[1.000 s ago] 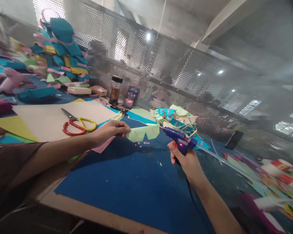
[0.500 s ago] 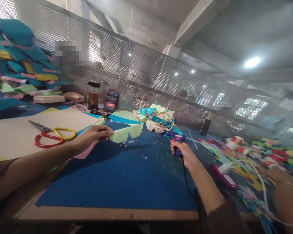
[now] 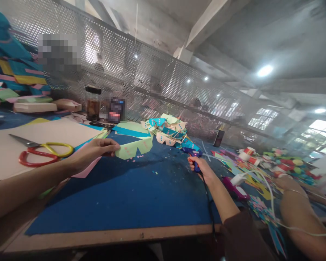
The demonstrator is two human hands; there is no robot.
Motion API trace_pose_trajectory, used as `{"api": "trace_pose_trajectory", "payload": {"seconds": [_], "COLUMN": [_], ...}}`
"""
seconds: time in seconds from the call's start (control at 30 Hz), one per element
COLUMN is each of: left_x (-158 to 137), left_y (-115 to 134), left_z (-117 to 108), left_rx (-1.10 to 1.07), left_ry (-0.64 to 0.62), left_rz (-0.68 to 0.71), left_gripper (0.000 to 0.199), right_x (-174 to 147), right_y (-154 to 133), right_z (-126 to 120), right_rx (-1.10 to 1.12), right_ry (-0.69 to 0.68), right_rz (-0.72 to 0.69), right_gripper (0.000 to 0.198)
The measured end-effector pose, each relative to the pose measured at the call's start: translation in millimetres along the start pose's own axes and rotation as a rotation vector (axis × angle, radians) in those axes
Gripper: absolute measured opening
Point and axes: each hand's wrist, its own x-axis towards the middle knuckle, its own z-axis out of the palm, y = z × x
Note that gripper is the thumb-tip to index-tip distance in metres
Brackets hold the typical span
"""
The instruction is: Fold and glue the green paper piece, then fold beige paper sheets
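Between the fingers of my left hand (image 3: 104, 148) is one end of a light green paper cutout (image 3: 132, 148), notched along its lower edge and marked with small pink pieces. It is held up over the blue table mat (image 3: 119, 199). My right hand (image 3: 201, 167) grips a blue glue gun (image 3: 193, 153), whose nozzle points left toward the pile of paper cutouts (image 3: 168, 128) in green, cream and blue. Tiny pink scraps (image 3: 136, 158) lie just below the green cutout. Left of my left hand, scissors (image 3: 40, 152) with red and yellow handles rest on cream paper sheets (image 3: 70, 131).
At the back stand a lidded jar of brown liquid (image 3: 93, 103) and a phone (image 3: 116, 110). A purple power strip (image 3: 235, 188) with a white cable lies at right, near a co-worker's arm (image 3: 296, 203). Perforated metal panels (image 3: 130, 79) rise behind the table.
The view has turned a little to the right, so most things sit further left. Both hands keep their holds on the green cutout and the glue gun. More of the co-worker's arms shows.
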Motion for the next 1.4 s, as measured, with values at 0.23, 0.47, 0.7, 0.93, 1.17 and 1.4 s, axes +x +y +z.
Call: {"api": "trace_pose_trajectory", "payload": {"seconds": [0.23, 0.47, 0.7, 0.93, 1.17, 1.4], "left_x": [2.0, 0.0, 11.4, 14.5, 16.2, 18.5], "left_y": [-2.9, -0.3, -15.6, -20.1, -22.1, -22.4], "left_z": [0.4, 1.1, -3.7, -6.8, -5.1, -8.1], "left_rx": [0.005, 0.019, 0.051, 0.043, 0.043, 0.074], "left_ry": [0.005, -0.015, 0.041, 0.027, 0.056, 0.010], "left_rz": [-0.031, -0.028, -0.047, -0.071, -0.060, -0.055], "left_gripper": [0.016, 0.015, 0.021, 0.024, 0.035, 0.033], "right_x": [-20.7, -37.3, -39.8, -35.5, -22.0, -21.1], "right_y": [-5.8, -9.6, -10.5, -6.5, -1.4, -3.7], "right_z": [25.1, 42.5, 42.0, 39.3, 33.1, 26.6], "right_rx": [-0.192, -0.450, -0.535, -0.328, -0.050, 0.092], "right_ry": [0.045, 0.066, 0.026, 0.014, 0.056, 0.079], "right_rz": [-0.276, -0.342, -0.342, -0.297, -0.210, -0.112], "right_gripper": [0.038, 0.037, 0.029, 0.027, 0.028, 0.026]}}
